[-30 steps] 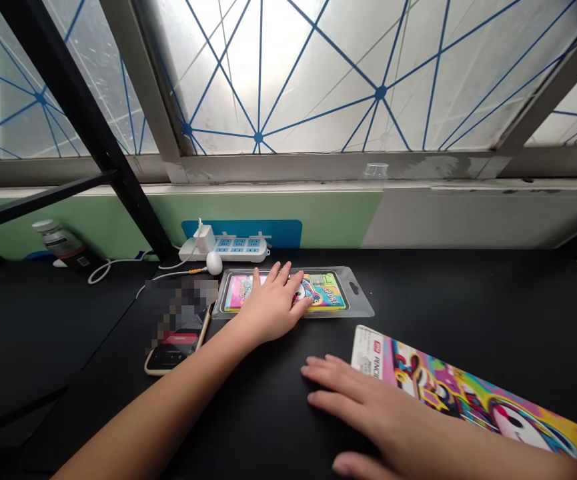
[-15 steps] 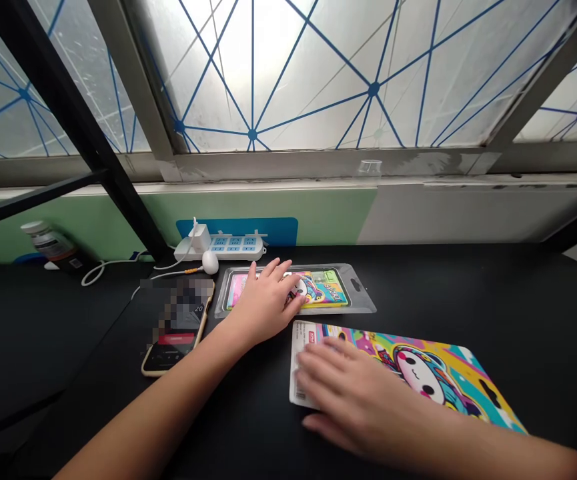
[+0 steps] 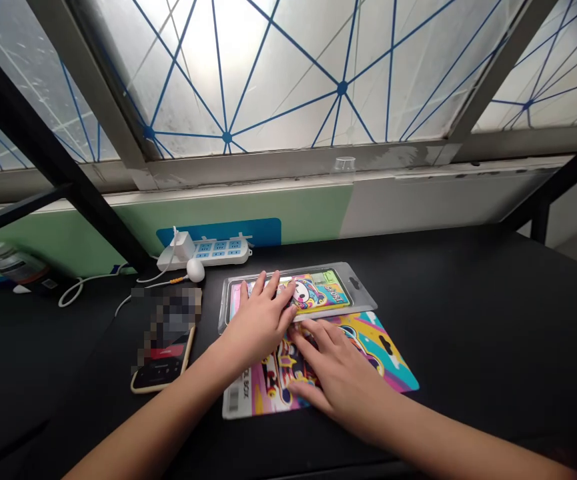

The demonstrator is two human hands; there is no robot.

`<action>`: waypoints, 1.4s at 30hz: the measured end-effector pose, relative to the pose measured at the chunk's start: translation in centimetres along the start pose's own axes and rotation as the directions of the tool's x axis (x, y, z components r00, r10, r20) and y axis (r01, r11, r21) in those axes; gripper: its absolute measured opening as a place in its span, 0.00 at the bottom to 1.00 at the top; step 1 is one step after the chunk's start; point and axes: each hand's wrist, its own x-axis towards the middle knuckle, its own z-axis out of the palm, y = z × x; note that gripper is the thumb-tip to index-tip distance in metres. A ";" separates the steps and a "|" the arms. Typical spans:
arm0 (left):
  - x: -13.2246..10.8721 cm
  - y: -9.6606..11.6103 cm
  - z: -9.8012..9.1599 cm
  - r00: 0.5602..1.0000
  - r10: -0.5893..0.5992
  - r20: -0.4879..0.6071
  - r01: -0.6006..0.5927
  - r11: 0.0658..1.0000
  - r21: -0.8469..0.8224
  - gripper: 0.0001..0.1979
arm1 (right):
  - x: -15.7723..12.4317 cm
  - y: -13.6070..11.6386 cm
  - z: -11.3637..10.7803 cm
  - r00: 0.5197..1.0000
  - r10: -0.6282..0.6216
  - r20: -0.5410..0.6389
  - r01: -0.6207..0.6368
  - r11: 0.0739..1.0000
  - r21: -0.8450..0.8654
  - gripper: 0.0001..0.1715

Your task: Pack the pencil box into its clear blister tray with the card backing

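From here, I have the left hand (image 3: pixel 261 317) spread on the pencil box (image 3: pixel 314 293) in its blister tray (image 3: pixel 361 299), the right hand (image 3: pixel 335 367) on the nearer backing card (image 3: pixel 278 387); neither grasps. I judge this aligning; next calls for light pressure.

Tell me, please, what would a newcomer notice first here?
Probably the bright printed card under the right hand, on the black desk. At its far edge, the left hand lies over a clear plastic tray holding a colourful pack. Behind, blue lines cross the window.
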 end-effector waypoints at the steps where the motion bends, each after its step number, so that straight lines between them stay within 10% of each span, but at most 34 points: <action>1: 0.0 0.2 0.0 1.000 -0.003 -0.005 0.003 1.000 0.005 0.26 | 0.7 -0.6 0.1 1.000 -0.014 -0.018 0.013 1.000 -0.014 0.37; 9: -0.7 0.4 0.4 0.997 0.016 -0.082 -0.010 0.997 0.077 0.24 | 1.3 -0.7 0.9 0.979 -0.193 -0.071 0.184 0.976 -0.116 0.13; 19: -1.3 -0.4 -0.3 0.989 0.088 -0.121 -0.073 0.990 0.121 0.23 | 2.0 0.4 1.1 0.935 -0.342 -0.096 0.345 0.939 0.010 0.11; 25: -1.4 -0.7 -0.6 0.983 0.088 -0.158 -0.076 0.994 0.082 0.22 | 3.8 6.0 -2.1 0.937 -0.145 -0.318 0.198 0.970 0.140 0.15; 29: -1.5 -1.3 -1.4 0.986 0.073 -0.150 -0.064 0.996 0.061 0.21 | 5.7 10.9 -4.3 0.992 0.098 -0.075 -0.085 0.984 0.158 0.19; 33: -1.4 -1.9 -1.8 0.983 0.068 -0.169 -0.057 0.996 0.066 0.24 | 6.7 13.2 -5.5 0.991 0.058 0.124 -0.077 0.985 0.152 0.28; 42: -1.6 -4.7 -3.3 0.977 -0.003 -0.211 0.007 1.000 0.017 0.28 | 8.7 13.0 -6.0 0.992 -0.011 0.129 0.002 0.998 0.064 0.32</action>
